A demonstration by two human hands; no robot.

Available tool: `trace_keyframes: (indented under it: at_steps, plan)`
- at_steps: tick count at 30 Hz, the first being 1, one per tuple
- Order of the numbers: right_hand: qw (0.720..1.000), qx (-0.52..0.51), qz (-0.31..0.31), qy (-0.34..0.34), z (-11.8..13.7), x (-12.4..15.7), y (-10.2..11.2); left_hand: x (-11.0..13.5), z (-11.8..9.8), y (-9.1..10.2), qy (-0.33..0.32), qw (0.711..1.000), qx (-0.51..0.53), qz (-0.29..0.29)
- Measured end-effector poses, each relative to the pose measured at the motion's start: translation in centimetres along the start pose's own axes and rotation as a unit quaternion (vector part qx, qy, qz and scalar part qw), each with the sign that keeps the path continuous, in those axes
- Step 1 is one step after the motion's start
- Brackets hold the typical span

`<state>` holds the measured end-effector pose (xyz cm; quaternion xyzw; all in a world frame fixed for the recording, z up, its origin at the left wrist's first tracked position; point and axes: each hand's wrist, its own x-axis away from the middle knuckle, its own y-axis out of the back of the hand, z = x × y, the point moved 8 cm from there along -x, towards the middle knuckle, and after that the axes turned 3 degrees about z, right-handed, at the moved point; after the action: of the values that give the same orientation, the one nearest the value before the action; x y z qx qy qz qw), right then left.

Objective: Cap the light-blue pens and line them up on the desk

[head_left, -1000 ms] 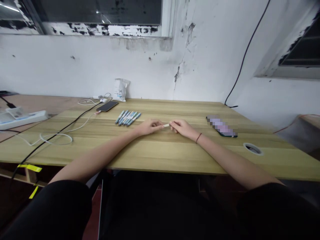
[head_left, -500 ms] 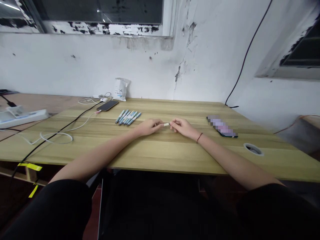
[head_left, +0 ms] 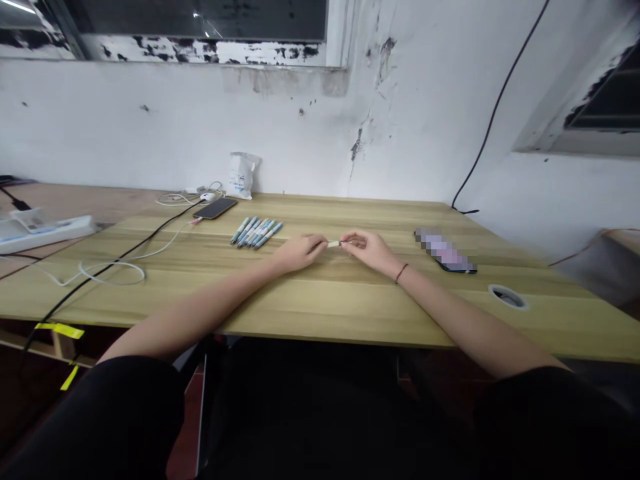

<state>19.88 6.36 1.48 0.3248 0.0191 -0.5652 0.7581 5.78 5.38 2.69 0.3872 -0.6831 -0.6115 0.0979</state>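
Observation:
Over the middle of the wooden table, a slim pale pen (head_left: 333,244) spans the gap between my two hands. My left hand (head_left: 303,252) has its fingers closed on the left end. The right end, which looks darker, is pinched between the thumb and fingers of my right hand (head_left: 367,250). Both ends are partly hidden by fingertips, so only a short middle stretch shows. Several pens (head_left: 257,233) in blue, white and green lie side by side on the table, left of my left hand.
A dark phone (head_left: 215,209) with a white cable lies at the back left, near a white plastic packet (head_left: 243,175). A second phone (head_left: 445,251), blurred out, rests at right. Beyond it is a round cable hole (head_left: 508,297). A power strip (head_left: 47,233) and black cord (head_left: 125,255) are at left.
My right hand has shifted slightly, with its fingers more arched at the pen's right end. Both hands still hold the pen in nearly the same place.

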Motion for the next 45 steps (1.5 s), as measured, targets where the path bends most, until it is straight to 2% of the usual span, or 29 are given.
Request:
trace_keyframes:
  at_steps: [7,14,21,26,33,38,45]
  plan:
    - [0.999,0.045,-0.002,0.001,0.1,0.1,0.1,0.2,-0.3,0.3,-0.001,1.0,-0.003,-0.008]
    - [0.998,0.055,0.019,-0.039,-0.4,0.1,0.0,0.2,-0.8,0.3,-0.021,1.0,0.017,-0.014]
    - [0.997,0.065,0.015,0.029,1.1,0.3,0.0,0.2,-0.3,0.5,-0.021,0.998,0.047,-0.037]
    - [0.994,0.106,0.014,0.017,1.0,0.3,0.1,0.3,-0.3,0.7,-0.005,0.999,0.021,-0.043]
    - [0.987,0.158,-0.004,0.011,1.4,0.3,0.5,0.1,-0.2,0.6,-0.022,0.998,0.019,-0.049]
    - [0.983,0.175,-0.031,0.048,2.4,0.4,0.9,0.1,-0.3,0.3,-0.024,0.999,0.007,-0.038]
    - [0.97,0.232,-0.001,0.068,2.8,0.7,0.4,0.3,-0.7,0.6,-0.025,0.999,0.001,-0.036]
